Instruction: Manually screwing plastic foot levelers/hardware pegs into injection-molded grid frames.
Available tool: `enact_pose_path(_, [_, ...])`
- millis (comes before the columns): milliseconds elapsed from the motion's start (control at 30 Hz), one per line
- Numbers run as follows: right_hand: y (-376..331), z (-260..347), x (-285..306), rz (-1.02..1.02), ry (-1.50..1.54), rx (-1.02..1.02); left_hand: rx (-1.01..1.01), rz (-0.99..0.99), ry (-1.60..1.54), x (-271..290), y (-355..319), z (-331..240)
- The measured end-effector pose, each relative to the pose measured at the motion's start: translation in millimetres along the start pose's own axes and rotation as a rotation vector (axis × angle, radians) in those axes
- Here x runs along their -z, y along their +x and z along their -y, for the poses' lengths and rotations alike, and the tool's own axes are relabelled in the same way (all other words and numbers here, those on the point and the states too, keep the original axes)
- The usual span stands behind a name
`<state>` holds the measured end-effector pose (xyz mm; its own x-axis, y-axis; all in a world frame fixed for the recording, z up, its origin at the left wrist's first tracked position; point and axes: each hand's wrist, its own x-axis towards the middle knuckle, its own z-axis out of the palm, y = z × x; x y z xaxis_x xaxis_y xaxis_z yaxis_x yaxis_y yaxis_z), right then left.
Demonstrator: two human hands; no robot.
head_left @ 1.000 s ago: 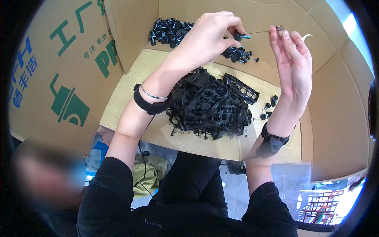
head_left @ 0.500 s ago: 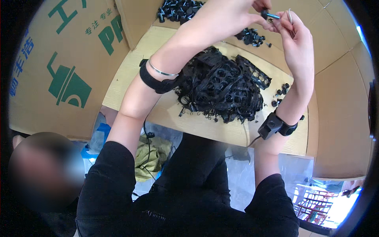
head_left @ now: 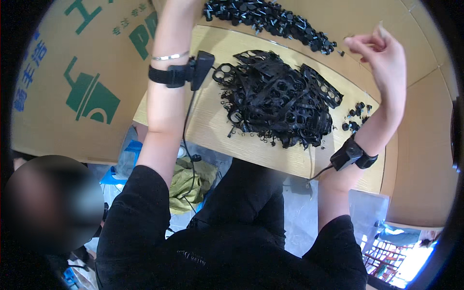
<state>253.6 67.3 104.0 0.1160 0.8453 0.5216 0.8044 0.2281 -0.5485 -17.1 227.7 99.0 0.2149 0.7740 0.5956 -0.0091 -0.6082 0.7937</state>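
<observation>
My right hand [head_left: 384, 53] is raised over the far right of the table, with thumb and fingers drawn together. Whatever is in its fingertips is too small and blurred to name. My left arm [head_left: 166, 104] reaches to the far edge, where the picture cuts off the hand. Along the back of the table lies a long heap of black-headed screws [head_left: 285, 24] with metal shanks. A large tangled pile of black perforated rubber scrap [head_left: 280, 99] covers the middle. A few more black-headed pieces [head_left: 357, 110] lie beside my right forearm.
Cardboard walls [head_left: 425, 140] stand on the right and back; a printed cardboard panel [head_left: 92, 130] stands on the left. A person [head_left: 53, 203] is at the lower left. Cables run from bands on both my forearms. Olive cloth [head_left: 193, 181] lies below the table.
My hands have parted: the left went left, out of the picture, and the right moved slightly right. The black-headed screw held between them no longer shows. More of the screw heap is uncovered.
</observation>
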Motion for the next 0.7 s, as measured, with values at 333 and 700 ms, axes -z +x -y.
enact_pose_path(333, [-16.2, -35.6, -47.0, 0.502, -0.014, -0.245, 0.024, 0.193, 0.176, -60.1, -51.0, 44.9])
enact_pose_path(700, [4.1, -52.5, -82.4, 0.225, 0.408, -0.017, -0.124, 0.422, 0.15, -89.5, -100.3, 42.7])
